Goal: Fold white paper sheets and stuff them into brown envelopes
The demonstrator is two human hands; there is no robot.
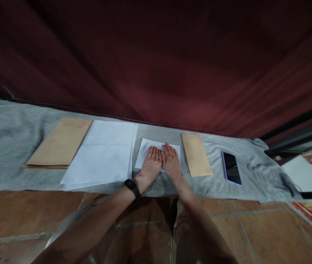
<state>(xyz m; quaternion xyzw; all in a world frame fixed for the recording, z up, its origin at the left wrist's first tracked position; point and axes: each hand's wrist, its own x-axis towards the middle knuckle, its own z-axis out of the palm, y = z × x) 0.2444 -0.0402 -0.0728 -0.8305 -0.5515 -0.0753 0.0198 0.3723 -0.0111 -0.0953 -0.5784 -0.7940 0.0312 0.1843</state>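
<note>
My left hand (149, 165) and my right hand (171, 161) lie flat side by side, palms down, pressing on a folded white sheet of paper (146, 147) on a grey cloth (7, 146). The fingers point away from me and touch each other. A black band (132, 187) is on my left wrist. A stack of white paper (105, 152) lies just left of the folded sheet. A narrow brown envelope (196, 159) lies just right of it.
A pile of large brown envelopes (59, 143) sits at the left. A phone (231, 168) lies face up at the right. Dark red curtain (156, 66) hangs behind the cloth. Brown tiled floor (29, 216) runs along the near side.
</note>
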